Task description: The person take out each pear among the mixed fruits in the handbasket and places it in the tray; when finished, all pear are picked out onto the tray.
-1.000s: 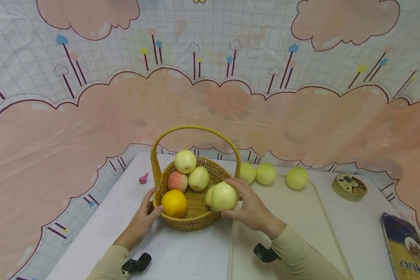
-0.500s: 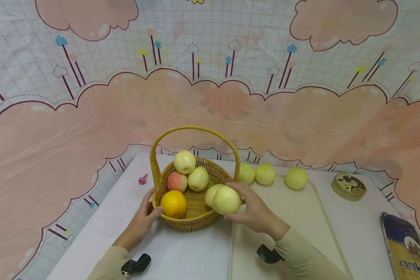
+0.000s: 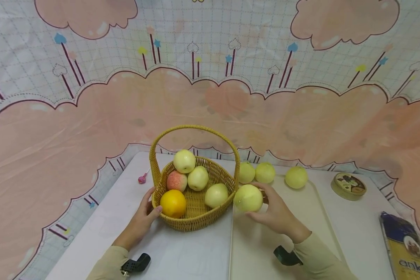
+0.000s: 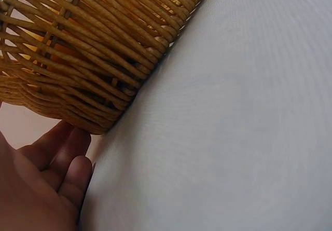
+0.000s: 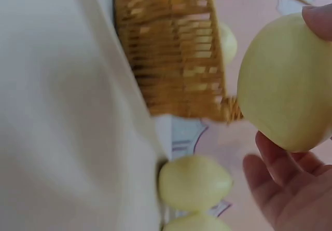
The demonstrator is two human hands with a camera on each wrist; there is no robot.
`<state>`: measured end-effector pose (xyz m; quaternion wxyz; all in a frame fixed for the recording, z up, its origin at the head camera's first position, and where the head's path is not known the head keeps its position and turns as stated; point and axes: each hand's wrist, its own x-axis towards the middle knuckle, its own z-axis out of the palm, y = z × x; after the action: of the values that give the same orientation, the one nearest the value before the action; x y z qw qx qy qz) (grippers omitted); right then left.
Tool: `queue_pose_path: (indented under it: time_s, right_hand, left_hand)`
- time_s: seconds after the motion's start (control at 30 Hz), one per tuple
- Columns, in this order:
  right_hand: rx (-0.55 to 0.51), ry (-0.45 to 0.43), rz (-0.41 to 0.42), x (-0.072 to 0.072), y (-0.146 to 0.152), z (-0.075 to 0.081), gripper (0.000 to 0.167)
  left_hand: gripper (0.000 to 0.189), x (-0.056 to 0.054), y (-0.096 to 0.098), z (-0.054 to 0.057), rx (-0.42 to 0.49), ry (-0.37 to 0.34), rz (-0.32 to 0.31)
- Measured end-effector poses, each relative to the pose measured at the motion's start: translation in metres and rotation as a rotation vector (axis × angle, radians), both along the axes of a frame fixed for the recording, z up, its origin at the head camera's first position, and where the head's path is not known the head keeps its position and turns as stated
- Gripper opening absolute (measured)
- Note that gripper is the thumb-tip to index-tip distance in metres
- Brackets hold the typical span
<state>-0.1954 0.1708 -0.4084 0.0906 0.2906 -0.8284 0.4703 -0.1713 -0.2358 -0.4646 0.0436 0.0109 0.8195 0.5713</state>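
Just outside the wicker basket (image 3: 186,224), the right hand (image 3: 277,213) gripped a pale green fruit (image 3: 247,198) in its fingers, while the left hand (image 3: 142,217) held the basket's side with its own

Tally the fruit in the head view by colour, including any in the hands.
Pale yellow-green fruits: 7 (3 in the basket, 1 in the right hand, 3 at the back)
Orange fruit: 1
Pinkish-red fruit: 1
Total: 9

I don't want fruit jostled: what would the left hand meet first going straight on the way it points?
The wicker basket, whose side the left hand touches; the orange fruit inside probably comes next, though depth is unclear.
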Motion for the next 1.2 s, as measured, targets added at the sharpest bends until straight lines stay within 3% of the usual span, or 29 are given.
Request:
queue_pose_path:
  time_s: [0.23,0.53,1.2]
  right_hand:
    - [0.013,-0.082,-0.12,-0.013,0.018,-0.008,0.067]
    - [0.029,-0.304,-0.181,-0.033,0.024,-0.019,0.071]
    - [-0.01,-0.369,-0.19,-0.055,0.011,-0.037,0.071]
  left_hand:
    - [0.078,0.001,0.0,0.001,-0.013,-0.008,0.003]
    - [0.079,0.002,0.001,0.002,-0.015,-0.007,0.005]
    - [0.078,0.001,0.001,0.002,-0.008,-0.015,0.006]
